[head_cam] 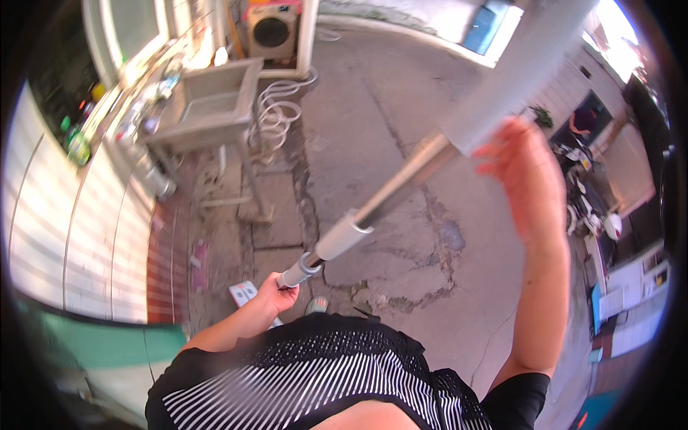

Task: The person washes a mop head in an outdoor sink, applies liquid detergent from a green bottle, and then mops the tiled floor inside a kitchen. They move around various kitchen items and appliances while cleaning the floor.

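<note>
A long metal pole (403, 180) slants from low centre up to the right. My left hand (279, 295) is wrapped round the grey grip (301, 271) at its near end. A pale sleeve (344, 235) surrounds the shaft just beyond that grip. Farther up, the shaft enters a wide, whitish cylindrical part (500, 88), blurred and cut off by the top of the picture. Beside the lower edge of this part is my right hand (529, 177), raised, blurred, with its fingers apart. Whether its fingertips touch the white part is unclear.
At left stands a stone sink (212, 102) on legs, with a coiled pale hose (277, 115) beside it. A front-loading washing machine (272, 31) stands behind. Motorcycles (588, 207) and a person (583, 121) are at right. The concrete ground (371, 118) is cracked.
</note>
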`<state>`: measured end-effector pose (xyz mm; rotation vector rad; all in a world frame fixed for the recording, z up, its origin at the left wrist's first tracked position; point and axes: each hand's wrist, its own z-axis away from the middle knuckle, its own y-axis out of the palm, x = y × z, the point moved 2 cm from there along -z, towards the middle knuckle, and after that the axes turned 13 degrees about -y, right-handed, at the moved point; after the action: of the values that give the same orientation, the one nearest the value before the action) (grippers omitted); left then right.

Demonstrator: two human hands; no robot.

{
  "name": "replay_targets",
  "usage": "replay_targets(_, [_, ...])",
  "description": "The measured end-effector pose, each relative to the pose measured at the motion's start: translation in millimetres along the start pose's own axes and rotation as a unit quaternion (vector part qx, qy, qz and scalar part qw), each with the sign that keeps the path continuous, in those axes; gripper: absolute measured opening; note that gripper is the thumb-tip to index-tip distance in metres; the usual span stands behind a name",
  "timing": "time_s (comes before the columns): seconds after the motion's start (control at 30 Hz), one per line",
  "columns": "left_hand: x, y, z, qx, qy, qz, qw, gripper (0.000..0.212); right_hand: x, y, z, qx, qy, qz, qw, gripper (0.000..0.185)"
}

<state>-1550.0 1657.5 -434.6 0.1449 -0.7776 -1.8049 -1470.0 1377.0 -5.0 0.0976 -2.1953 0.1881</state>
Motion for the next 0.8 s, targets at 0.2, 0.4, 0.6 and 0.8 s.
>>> replay_targets(0.2, [11, 177, -12, 0.211, -0.261, 0.138, 0.932, 0.017, -151, -67, 60, 0.123, 0.247, 0.154, 0.949, 0.033])
replay_targets(0.4, [75, 261, 5, 0.385, -0.364, 0.026, 0.847, 0.055, -309, -148, 104, -0.111, 0.46, -0.169, 0.865, 0.035])
replay_targets(0.6, [147, 322, 62, 0.476, -0.339, -0.088, 0.806, 0.059, -363, -183, -6, -0.12, 0.398, -0.327, 0.849, 0.08])
replay_targets(0.8, [175, 334, 60, 0.508, -0.238, -0.243, 0.791, 0.067, -349, -172, -108, -0.133, 0.123, -0.639, 0.748, 0.063])
